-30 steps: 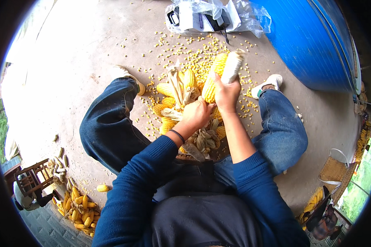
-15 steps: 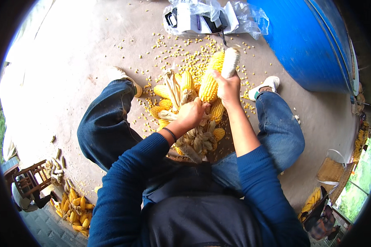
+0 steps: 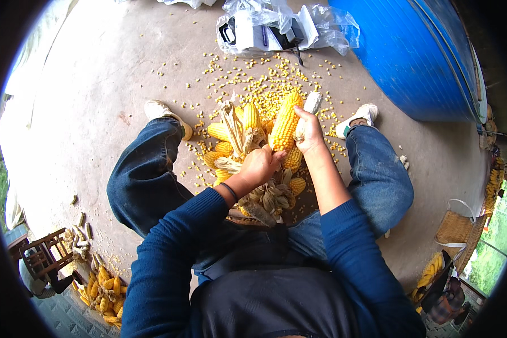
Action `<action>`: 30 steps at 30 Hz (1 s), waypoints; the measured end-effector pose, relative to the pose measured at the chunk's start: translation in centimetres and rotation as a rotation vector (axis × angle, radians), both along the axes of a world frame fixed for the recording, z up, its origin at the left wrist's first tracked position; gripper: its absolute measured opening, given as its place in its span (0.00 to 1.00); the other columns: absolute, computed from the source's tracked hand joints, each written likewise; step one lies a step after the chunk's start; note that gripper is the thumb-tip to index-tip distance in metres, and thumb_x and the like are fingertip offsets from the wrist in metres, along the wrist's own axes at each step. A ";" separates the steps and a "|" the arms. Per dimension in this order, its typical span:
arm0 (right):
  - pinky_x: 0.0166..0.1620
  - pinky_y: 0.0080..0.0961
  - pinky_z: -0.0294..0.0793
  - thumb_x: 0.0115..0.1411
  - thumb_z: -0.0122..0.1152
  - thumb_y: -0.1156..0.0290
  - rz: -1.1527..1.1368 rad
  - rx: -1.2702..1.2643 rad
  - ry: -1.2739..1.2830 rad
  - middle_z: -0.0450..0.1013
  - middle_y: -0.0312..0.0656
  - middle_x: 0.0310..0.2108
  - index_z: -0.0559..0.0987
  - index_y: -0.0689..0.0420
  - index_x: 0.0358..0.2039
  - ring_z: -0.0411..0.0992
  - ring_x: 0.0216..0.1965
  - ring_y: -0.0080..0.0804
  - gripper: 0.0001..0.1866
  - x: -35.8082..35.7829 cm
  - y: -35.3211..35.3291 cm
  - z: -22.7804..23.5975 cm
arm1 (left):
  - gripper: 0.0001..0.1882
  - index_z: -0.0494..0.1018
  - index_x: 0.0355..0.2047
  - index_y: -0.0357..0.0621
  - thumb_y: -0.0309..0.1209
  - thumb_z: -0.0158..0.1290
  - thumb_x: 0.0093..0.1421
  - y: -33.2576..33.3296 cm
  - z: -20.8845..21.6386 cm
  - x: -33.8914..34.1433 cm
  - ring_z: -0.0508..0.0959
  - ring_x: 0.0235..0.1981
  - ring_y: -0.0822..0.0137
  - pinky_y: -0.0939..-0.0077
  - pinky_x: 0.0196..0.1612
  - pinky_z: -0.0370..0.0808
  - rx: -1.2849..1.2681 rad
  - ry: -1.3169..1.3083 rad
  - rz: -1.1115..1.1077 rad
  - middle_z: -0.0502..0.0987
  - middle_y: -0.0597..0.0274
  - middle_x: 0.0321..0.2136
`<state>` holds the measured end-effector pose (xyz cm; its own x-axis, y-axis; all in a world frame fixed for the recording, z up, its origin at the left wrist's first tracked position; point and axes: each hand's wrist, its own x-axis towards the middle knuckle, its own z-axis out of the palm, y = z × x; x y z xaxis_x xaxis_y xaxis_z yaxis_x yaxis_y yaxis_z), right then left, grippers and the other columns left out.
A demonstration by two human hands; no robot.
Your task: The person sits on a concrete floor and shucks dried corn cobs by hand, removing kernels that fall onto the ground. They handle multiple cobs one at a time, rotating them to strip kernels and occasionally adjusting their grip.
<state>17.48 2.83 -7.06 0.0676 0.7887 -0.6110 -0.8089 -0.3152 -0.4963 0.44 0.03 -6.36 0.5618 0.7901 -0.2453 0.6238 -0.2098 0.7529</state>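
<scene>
My left hand [image 3: 260,168] is closed round the lower end of a yellow corn cob [image 3: 285,121], which tilts up and away from me. In my right hand [image 3: 311,130] is a pale, bare corncob [image 3: 312,103], with its upper end showing above the fingers. The two cobs lie side by side and seem to touch, though my right fingers partly hide where they meet. Below and left of them is a heap of corn ears [image 3: 224,132], some with dry husks [image 3: 236,132] folded back. Loose kernels [image 3: 259,87] are scattered on the floor beyond.
A clear plastic bag [image 3: 335,34] with dark and white items lies at the far side, beside a large blue container [image 3: 411,62]. More corn ears [image 3: 104,296] and a small wooden chair [image 3: 46,253] are at lower left. A woven basket [image 3: 453,228] stands at right.
Both hands have come lower and nearer to me with the cobs. The bare corncob, blurred before, now sits lower beside the yellow one. The view has shifted slightly.
</scene>
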 end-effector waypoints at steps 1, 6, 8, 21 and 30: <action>0.40 0.33 0.75 0.56 0.53 0.65 0.018 -0.008 -0.003 0.75 0.44 0.33 0.73 0.60 0.40 0.75 0.33 0.37 0.15 0.3 0.0 -0.2 | 0.23 0.66 0.24 0.34 0.46 0.49 0.60 0.1 -0.3 0.1 0.74 0.23 0.40 0.51 0.26 0.70 0.011 -0.006 -0.019 0.72 0.39 0.17; 0.39 0.36 0.76 0.55 0.53 0.66 0.109 -0.061 -0.065 0.75 0.48 0.33 0.73 0.62 0.42 0.76 0.33 0.40 0.16 1.0 -0.3 -0.3 | 0.21 0.66 0.23 0.35 0.43 0.48 0.61 -0.6 -1.0 -0.1 0.73 0.20 0.39 0.50 0.22 0.69 0.056 -0.035 -0.098 0.72 0.39 0.16; 0.39 0.38 0.77 0.55 0.53 0.66 0.175 -0.049 -0.040 0.75 0.50 0.33 0.72 0.63 0.42 0.76 0.32 0.43 0.17 1.5 -0.3 -0.2 | 0.20 0.66 0.23 0.36 0.42 0.48 0.61 -0.7 -1.4 -0.1 0.74 0.20 0.39 0.49 0.23 0.69 0.066 -0.036 -0.128 0.72 0.39 0.15; 0.37 0.27 0.73 0.53 0.61 0.69 -0.200 0.025 -0.159 0.74 0.40 0.32 0.74 0.60 0.39 0.73 0.31 0.31 0.13 1.0 0.1 1.0 | 0.24 0.65 0.34 0.36 0.50 0.49 0.60 1.3 1.1 0.2 0.75 0.25 0.55 0.65 0.31 0.72 -0.237 -0.109 -0.022 0.73 0.46 0.23; 0.32 0.22 0.73 0.53 0.61 0.73 -0.101 0.187 -0.860 0.76 0.40 0.30 0.77 0.62 0.31 0.73 0.29 0.25 0.07 -3.4 -2.0 4.7 | 0.26 0.61 0.36 0.31 0.49 0.40 0.63 0.3 1.3 0.7 0.75 0.27 0.40 0.50 0.30 0.71 -0.119 0.047 0.014 0.74 0.36 0.23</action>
<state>14.11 0.83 -2.33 0.5190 0.8360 -0.1784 -0.1518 -0.1152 -0.9817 1.14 0.34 -5.09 0.5368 0.7614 -0.3635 0.6609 -0.1117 0.7421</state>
